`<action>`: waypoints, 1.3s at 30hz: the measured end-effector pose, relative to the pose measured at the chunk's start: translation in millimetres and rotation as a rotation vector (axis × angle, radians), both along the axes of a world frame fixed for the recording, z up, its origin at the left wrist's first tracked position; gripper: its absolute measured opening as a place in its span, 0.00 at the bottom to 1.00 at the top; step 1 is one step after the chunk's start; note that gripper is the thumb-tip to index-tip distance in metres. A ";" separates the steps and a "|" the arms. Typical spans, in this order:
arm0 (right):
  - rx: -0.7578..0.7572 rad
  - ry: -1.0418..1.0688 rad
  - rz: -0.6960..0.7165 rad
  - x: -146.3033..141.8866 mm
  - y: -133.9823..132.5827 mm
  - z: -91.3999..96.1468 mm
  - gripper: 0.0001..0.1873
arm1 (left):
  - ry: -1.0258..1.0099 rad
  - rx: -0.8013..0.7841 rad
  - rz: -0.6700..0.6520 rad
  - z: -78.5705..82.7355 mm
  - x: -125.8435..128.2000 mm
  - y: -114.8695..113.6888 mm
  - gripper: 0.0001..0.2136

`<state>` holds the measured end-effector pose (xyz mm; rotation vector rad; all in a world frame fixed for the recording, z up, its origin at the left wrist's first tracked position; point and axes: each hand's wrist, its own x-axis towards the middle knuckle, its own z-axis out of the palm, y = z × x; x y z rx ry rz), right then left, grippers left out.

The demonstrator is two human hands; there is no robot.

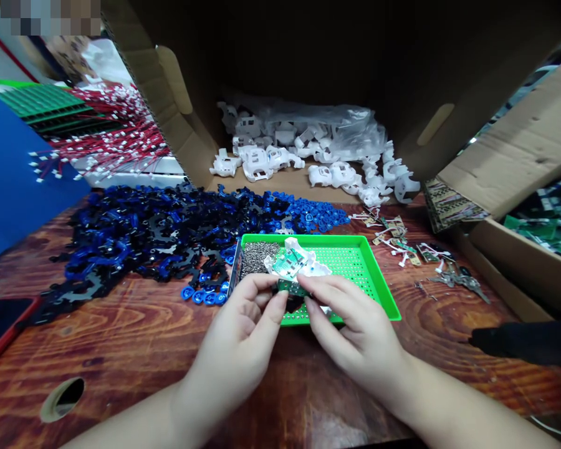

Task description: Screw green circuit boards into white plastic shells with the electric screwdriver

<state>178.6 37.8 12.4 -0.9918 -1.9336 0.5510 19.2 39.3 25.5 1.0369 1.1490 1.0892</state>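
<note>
My left hand [245, 333] and my right hand [362, 324] meet over the near side of a green perforated tray [386, 287]. Fingers and thumbs of both pinch a green circuit board [290, 287] from its two sides. Just beyond the fingertips is a white plastic shell [308, 252] with green board showing in it. Whether the pinched board and the shell are joined I cannot tell. A dark part below the board is mostly hidden by the fingers. Small metal screws [259, 255] fill the tray's left end.
Blue and black plastic parts [135, 231] are heaped at left. White shells [257, 162] lie inside a big cardboard box [177, 131]. Small wired boards [395, 237] and pliers [465, 280] are at right. A dark screwdriver-like tool [523, 342] points in from the right; a phone [7, 324] lies left.
</note>
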 end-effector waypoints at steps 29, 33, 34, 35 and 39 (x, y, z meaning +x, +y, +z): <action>-0.163 -0.010 -0.155 13.1 12.1 8.4 0.18 | -0.229 -0.205 -0.130 10.5 0.4 3.7 0.14; -0.638 0.461 -0.277 24.6 32.6 4.5 0.19 | 0.018 -0.177 -0.085 13.7 -5.9 6.8 0.11; -0.723 0.560 -0.257 25.6 36.2 3.8 0.19 | 0.035 -0.205 -0.085 13.5 -6.5 7.0 0.11; -0.784 0.630 -0.228 25.6 38.7 3.2 0.19 | 0.022 -0.247 -0.094 13.1 -6.8 7.0 0.11; -0.884 0.695 -0.137 19.7 40.1 1.3 0.19 | -0.234 -0.425 -0.158 12.5 -6.4 6.6 0.10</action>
